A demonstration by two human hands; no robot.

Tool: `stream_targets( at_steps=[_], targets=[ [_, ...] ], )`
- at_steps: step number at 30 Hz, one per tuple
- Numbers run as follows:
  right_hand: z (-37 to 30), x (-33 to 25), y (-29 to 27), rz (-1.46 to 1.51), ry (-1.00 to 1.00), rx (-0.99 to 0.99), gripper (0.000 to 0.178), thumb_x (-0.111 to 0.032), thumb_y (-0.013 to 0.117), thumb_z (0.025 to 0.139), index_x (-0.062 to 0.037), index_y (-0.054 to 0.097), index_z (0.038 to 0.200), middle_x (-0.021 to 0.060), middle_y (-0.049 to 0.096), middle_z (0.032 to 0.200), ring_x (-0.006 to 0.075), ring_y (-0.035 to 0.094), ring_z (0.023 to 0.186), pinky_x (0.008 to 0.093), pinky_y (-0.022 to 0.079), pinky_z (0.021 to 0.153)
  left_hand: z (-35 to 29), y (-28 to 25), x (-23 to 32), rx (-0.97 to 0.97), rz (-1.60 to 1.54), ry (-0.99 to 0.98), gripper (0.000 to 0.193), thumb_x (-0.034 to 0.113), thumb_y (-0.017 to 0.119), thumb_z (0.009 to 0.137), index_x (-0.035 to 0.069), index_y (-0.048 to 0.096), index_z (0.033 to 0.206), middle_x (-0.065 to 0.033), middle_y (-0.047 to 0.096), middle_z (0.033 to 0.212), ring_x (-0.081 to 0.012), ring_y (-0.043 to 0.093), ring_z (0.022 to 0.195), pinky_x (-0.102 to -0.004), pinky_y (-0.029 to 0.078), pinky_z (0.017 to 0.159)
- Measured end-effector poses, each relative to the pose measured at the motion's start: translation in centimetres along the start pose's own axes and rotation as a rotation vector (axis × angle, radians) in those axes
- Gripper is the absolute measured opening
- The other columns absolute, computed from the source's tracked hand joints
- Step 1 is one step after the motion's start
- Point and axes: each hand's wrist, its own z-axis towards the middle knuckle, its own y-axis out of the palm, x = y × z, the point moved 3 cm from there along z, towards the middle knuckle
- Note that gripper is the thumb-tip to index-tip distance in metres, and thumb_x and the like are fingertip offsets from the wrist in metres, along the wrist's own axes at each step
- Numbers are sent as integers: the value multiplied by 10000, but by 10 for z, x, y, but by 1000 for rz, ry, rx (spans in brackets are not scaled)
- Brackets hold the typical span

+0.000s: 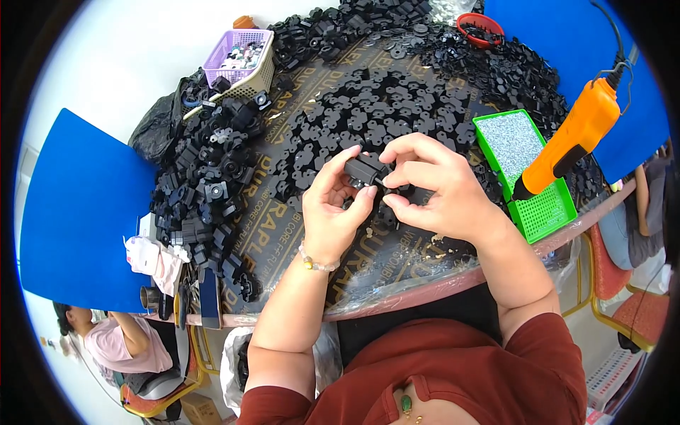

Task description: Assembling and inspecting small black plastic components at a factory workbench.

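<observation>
We note a small black plastic block (365, 168) held just above the middle of the work table (425, 287), between both hands. Our left hand (333, 205) clamps it from the left and below, thumb and fingers curled around its body. Our right hand (432, 185) closes on its right end, thumb and forefinger pinched together at a small piece we cannot make out. The two hands touch across the block; a beaded bracelet (316, 264) sits on the left wrist

Directly under and beyond the hands we see a spread of flat black plastic parts (375, 113) covering the clear-wrapped tabletop. To the left lies a heap of chunkier black housings (205, 191), running toward the table's near edge. Just right of the right hand stands a green tray (549, 212) filled with fine grey screws (513, 142); an orange electric screwdriver (570, 138) hangs over it, tip pointing down at the tray's near part

Farther off: a lilac basket (241, 60) at the far left, a red ring-shaped dish (480, 28) at the far edge, blue panels (81, 219) on both sides. Another person in pink (117, 340) sits at lower left, well apart; a second person's arm (644, 205) shows at the right rim
</observation>
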Motion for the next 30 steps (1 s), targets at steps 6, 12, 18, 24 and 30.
stream_targets(
  at_steps=[6,12,18,24,30],
  targets=[
    [3,-1,-2,-4,-35,9,187,-49,772,715,-34,672,872,95,609,1031,220,658,857,315,556,730,-4,1,2,-34,93,14,571,-53,687,832,23,528,1375,-52,622,1133,-93,618,951,-230,534,796],
    [6,-3,-6,38,23,128,276,-91,837,704,-19,662,904,80,624,998,176,636,843,290,547,740,-5,2,20,-192,-229,-260,528,15,680,887,29,511,1387,-55,615,1148,-98,591,983,-254,498,879],
    [6,-10,-19,32,-8,155,340,-167,872,706,-28,662,933,77,629,1009,155,600,846,278,513,730,-7,-35,63,-119,78,-239,534,52,774,799,50,556,1286,-46,642,1111,-151,611,1036,-307,498,915],
    [-6,-31,-46,35,-29,273,187,-35,770,772,-4,666,924,81,644,1036,134,580,811,254,493,714,-49,-99,52,-286,1030,-215,512,-23,829,626,28,584,1073,-120,616,1021,-300,618,952,-339,516,836],
    [-30,-25,-50,-77,137,192,144,-7,736,799,3,656,918,89,636,996,160,606,796,264,511,687,-56,-77,13,-131,1076,-83,451,-41,831,623,21,536,959,-156,478,1125,-341,539,997,-386,483,874]
  ],
)
